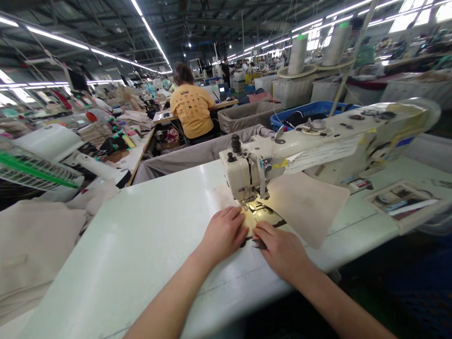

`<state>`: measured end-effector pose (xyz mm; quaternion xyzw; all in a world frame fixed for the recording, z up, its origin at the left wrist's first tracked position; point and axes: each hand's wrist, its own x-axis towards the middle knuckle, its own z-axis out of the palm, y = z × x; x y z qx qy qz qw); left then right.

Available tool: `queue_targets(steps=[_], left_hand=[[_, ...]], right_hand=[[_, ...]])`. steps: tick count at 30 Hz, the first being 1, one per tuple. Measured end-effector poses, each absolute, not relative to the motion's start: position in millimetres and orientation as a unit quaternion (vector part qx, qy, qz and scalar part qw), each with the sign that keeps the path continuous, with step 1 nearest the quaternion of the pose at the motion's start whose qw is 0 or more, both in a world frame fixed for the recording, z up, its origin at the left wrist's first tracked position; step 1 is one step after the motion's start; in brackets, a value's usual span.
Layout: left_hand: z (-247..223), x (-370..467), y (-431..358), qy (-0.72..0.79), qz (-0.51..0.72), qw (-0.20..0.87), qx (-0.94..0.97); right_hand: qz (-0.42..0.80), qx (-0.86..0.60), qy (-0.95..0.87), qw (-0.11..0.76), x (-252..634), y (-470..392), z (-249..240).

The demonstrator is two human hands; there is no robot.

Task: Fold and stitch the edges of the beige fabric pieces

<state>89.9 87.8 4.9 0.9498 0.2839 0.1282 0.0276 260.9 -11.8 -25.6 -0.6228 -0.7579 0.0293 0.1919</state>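
A beige fabric piece [305, 206] lies on the sewing machine bed, part of it under the machine arm. Lit by a small lamp, the needle and presser foot area [254, 206] is just beyond my fingertips. My left hand [225, 235] is closed, thumb and fingers together on the fabric's edge left of the presser foot. Close by on the right, my right hand [280, 247] has its fingers bent together at the near edge of the work. A small dark pointed tool, like thread snips [259, 244], sticks out from under its fingers. The fingertips partly hide the fabric.
The white sewing machine [284, 147] spans the table's right side. A tray of small parts [403, 199] is set into the tabletop. Left are a fan [47, 151] and piled fabric [28, 245]. Beyond the table stand a cloth-lined bin [196, 153] and a seated person [192, 109].
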Motion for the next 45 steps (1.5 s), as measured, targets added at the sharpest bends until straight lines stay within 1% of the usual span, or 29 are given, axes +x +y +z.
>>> queue_targets(steps=[8, 15, 20, 26, 30, 35, 45], left_hand=[[5.4, 90.1, 93.3, 0.284, 0.126, 0.026, 0.95], [7.9, 88.5, 65.3, 0.241, 0.08, 0.031, 0.967], [1.2, 82.1, 54.7, 0.224, 0.119, 0.03, 0.967], [3.3, 83.9, 70.2, 0.227, 0.115, 0.038, 0.966], [6.9, 87.0, 88.6, 0.229, 0.114, 0.045, 0.966], [6.9, 88.6, 107.9, 0.233, 0.124, 0.028, 0.964], [1.3, 87.4, 109.3, 0.235, 0.154, 0.029, 0.959]], right_hand=[[0.045, -0.619, -0.766, 0.167, 265.8, -4.2, -18.2], [0.053, -0.607, -0.775, 0.167, 269.1, -9.7, -20.7], [0.054, -0.603, -0.779, 0.164, 270.2, -11.9, -22.2], [0.063, -0.608, -0.774, 0.162, 269.6, 1.6, -16.4], [0.067, -0.606, -0.773, 0.176, 269.6, 16.7, -10.5], [0.07, -0.604, -0.773, 0.18, 268.7, 24.5, -6.1], [0.092, -0.614, -0.76, 0.194, 269.8, 14.3, -16.1]])
